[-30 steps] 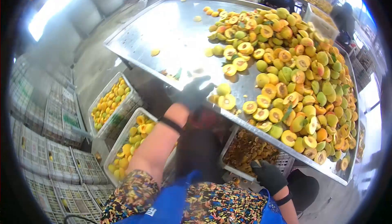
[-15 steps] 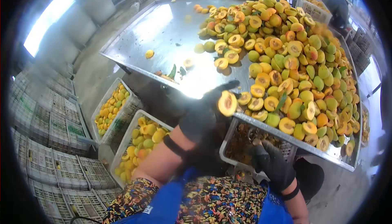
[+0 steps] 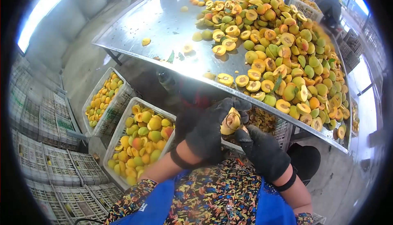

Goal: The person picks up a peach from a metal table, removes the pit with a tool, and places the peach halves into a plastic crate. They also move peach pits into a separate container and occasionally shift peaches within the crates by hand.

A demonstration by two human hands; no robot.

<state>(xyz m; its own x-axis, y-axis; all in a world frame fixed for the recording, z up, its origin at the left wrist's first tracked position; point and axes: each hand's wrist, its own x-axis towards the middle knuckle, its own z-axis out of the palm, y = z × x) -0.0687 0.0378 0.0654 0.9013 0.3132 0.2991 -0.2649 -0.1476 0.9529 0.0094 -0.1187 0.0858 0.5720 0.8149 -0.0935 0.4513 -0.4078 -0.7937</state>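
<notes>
My left hand [image 3: 211, 128], in a dark glove, is closed around a peach half [image 3: 231, 121] with its cut face turned up. Against the lower right of that half presses my right hand [image 3: 264, 147], also gloved, its fingers curled round a small metal tool that is mostly hidden. Both hands meet in front of my body, below the near edge of the metal table [image 3: 135, 32]. Behind them on the table lies a large heap of halved peaches [image 3: 286, 57], some showing brown pits.
Under the table edge, partly behind my hands, stands a crate of brown pits and scraps [image 3: 262, 120]. Two crates of peach halves, a near one [image 3: 110, 143] and a farther one [image 3: 88, 102], stand at left. Stacked crates [image 3: 49, 163] line the far left. People work beyond the table.
My left hand has drawn back from the table edge towards my body with the peach half. My right hand has risen from over the scrap crate to meet it.
</notes>
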